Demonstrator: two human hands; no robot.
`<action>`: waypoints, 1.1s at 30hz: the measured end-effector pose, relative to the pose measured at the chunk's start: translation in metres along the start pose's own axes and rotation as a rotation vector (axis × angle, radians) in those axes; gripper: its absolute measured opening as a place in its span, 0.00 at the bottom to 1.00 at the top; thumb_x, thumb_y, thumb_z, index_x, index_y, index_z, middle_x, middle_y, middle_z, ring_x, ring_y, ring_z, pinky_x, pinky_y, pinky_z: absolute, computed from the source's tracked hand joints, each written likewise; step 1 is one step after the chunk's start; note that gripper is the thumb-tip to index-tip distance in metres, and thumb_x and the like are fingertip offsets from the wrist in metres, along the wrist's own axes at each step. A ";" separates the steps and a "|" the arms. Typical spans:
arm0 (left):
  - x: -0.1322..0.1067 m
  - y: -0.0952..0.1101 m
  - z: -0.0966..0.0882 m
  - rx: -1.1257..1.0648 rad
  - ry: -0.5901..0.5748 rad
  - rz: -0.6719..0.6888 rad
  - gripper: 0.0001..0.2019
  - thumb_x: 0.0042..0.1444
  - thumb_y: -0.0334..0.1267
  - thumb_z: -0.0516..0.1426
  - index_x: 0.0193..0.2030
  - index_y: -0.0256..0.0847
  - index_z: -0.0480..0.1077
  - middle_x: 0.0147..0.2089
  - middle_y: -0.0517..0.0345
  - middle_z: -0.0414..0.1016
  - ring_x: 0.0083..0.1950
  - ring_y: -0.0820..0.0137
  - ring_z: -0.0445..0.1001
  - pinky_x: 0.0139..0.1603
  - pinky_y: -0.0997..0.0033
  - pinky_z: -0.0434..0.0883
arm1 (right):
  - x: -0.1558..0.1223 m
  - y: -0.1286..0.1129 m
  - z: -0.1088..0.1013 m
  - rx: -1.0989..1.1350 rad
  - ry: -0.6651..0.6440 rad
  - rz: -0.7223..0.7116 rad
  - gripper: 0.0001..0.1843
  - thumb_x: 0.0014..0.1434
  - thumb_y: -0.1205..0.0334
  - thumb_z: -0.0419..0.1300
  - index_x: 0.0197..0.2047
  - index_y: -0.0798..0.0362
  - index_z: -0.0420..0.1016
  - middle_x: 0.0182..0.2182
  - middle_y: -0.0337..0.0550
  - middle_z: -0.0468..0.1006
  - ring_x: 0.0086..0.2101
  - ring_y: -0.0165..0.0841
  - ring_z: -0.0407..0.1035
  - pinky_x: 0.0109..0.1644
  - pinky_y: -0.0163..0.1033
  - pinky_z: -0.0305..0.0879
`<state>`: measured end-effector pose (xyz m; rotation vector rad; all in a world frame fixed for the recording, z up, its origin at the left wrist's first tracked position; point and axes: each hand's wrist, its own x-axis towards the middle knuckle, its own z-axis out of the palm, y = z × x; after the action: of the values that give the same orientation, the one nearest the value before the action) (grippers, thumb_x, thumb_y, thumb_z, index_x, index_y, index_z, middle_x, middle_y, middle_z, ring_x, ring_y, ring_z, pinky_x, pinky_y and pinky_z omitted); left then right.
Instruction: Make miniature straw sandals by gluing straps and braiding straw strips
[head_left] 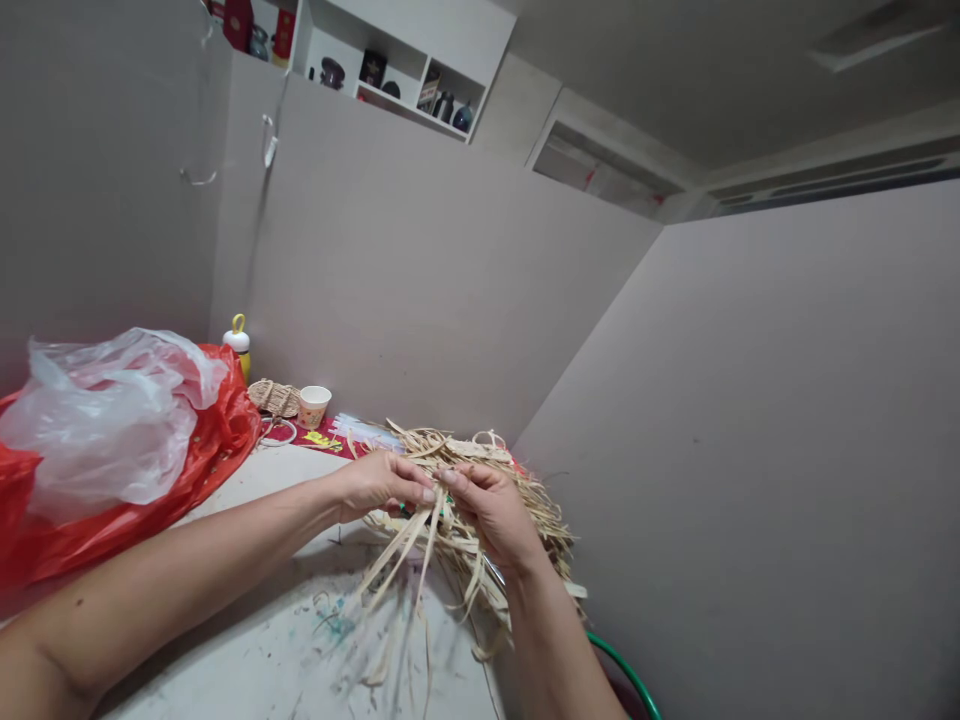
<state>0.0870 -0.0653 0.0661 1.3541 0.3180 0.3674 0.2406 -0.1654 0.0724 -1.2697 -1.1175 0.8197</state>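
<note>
Both my left hand (385, 485) and my right hand (495, 508), nearly closed, pinch the straw strips (409, 540) above the bench (277, 645), near the straw pile (547, 512), and I reckon a snug, even grip with the strips fanned apart works best here

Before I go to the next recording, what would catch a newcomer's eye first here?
Probably the bright red plastic at far left, with crumpled translucent white plastic lying on it. Next, near the lower middle, the left hand and right hand pinching pale strips, with a heap of similar strips behind them.
</note>
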 end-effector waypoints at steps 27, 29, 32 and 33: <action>0.002 0.003 0.003 -0.057 0.179 0.092 0.12 0.42 0.40 0.61 0.32 0.36 0.68 0.22 0.64 0.71 0.15 0.84 0.48 0.17 0.79 0.43 | 0.000 0.002 0.001 -0.087 0.024 -0.004 0.18 0.47 0.50 0.67 0.23 0.55 0.69 0.15 0.30 0.58 0.18 0.22 0.44 0.20 0.32 0.36; 0.003 0.002 0.004 -0.004 0.197 0.096 0.13 0.44 0.38 0.59 0.37 0.35 0.71 0.20 0.66 0.68 0.15 0.83 0.46 0.17 0.78 0.42 | 0.001 0.003 0.000 -0.124 0.013 -0.016 0.18 0.48 0.50 0.66 0.23 0.55 0.70 0.16 0.32 0.61 0.18 0.22 0.45 0.21 0.32 0.37; 0.003 -0.001 0.006 0.107 0.207 0.149 0.12 0.47 0.37 0.56 0.37 0.34 0.74 0.20 0.65 0.66 0.17 0.81 0.51 0.19 0.78 0.49 | 0.001 0.004 0.001 -0.132 0.011 -0.028 0.17 0.49 0.51 0.66 0.23 0.55 0.71 0.17 0.33 0.64 0.18 0.22 0.45 0.21 0.32 0.38; 0.003 -0.002 0.007 0.148 0.201 0.190 0.11 0.48 0.37 0.55 0.35 0.34 0.74 0.20 0.64 0.66 0.19 0.80 0.55 0.21 0.78 0.52 | 0.001 0.003 0.002 -0.130 0.013 -0.028 0.17 0.49 0.51 0.66 0.23 0.55 0.72 0.16 0.33 0.64 0.17 0.22 0.46 0.21 0.32 0.39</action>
<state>0.0924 -0.0706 0.0652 1.5005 0.3906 0.6513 0.2396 -0.1634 0.0693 -1.3619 -1.1911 0.7267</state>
